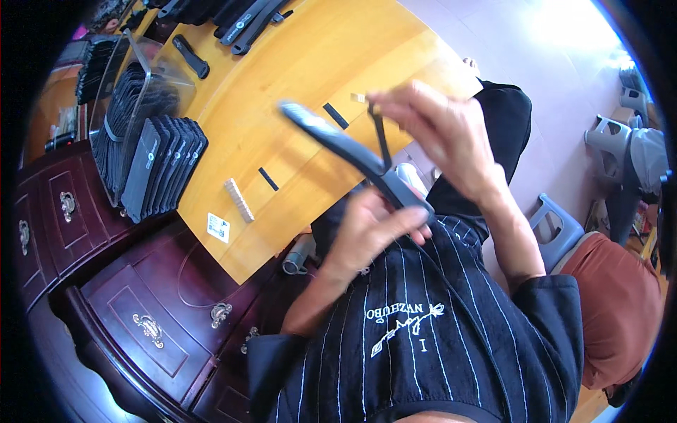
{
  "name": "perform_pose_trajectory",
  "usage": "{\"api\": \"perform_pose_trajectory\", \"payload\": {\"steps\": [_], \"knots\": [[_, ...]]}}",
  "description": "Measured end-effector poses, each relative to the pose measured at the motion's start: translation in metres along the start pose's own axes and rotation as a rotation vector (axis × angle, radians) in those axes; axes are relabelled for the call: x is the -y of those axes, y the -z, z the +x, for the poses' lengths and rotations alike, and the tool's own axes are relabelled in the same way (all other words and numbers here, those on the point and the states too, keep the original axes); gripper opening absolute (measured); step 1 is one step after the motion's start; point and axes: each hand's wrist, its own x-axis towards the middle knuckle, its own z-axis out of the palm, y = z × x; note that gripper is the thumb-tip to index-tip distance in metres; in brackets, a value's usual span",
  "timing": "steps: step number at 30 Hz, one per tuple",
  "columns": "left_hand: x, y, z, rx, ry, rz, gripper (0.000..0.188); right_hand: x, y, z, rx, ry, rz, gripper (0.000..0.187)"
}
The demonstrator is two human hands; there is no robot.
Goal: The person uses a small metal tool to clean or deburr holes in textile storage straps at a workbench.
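Note:
A long, flat black padded strap (331, 139) slants in front of me over the table edge, its far end blurred. My left hand (370, 229) is closed around the near end, thumb on top. From the strap's middle a narrow black band (381, 135) runs up to my right hand (448, 130), whose fingertips pinch its upper end. On the wooden table (282, 218) beneath lie two short black strips, one nearer (268, 178) and one farther (336, 115).
Several black pads (163, 166) stand in a row at the left, beside a clear plastic bin (146, 84) of black pieces. A beige segmented strip (238, 199) and a white label (218, 228) lie near the table's edge. Dark wooden drawers (148, 310) stand below left; a grey stool (557, 229) stands right.

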Motion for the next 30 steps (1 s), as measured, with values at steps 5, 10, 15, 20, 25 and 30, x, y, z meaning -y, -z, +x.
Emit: {"api": "perform_pose_trajectory", "payload": {"steps": [5,10,15,20,25,30], "knots": [[-0.001,0.005,-0.002,-0.148,-0.27,-0.138,0.019,0.01,0.012,0.023,0.145,0.07,-0.026,0.016],[-0.024,0.031,0.0,-0.141,-0.339,-0.254,0.027,0.016,0.019,0.0,0.236,-0.105,0.117,0.035],[-0.035,0.036,-0.004,-0.242,-0.343,-0.245,0.03,0.025,-0.008,-0.013,0.128,-0.34,0.535,0.071],[-0.028,0.019,-0.007,-0.22,-0.265,-0.18,0.034,0.03,-0.028,0.014,0.234,-0.228,0.486,0.038],[-0.01,0.016,-0.02,-0.112,-0.22,-0.09,0.029,-0.008,-0.042,0.055,0.008,-0.173,0.398,0.019],[0.003,0.019,-0.049,-0.038,-0.202,-0.087,0.028,-0.167,0.077,0.121,-0.772,-0.456,0.275,0.022]]}}
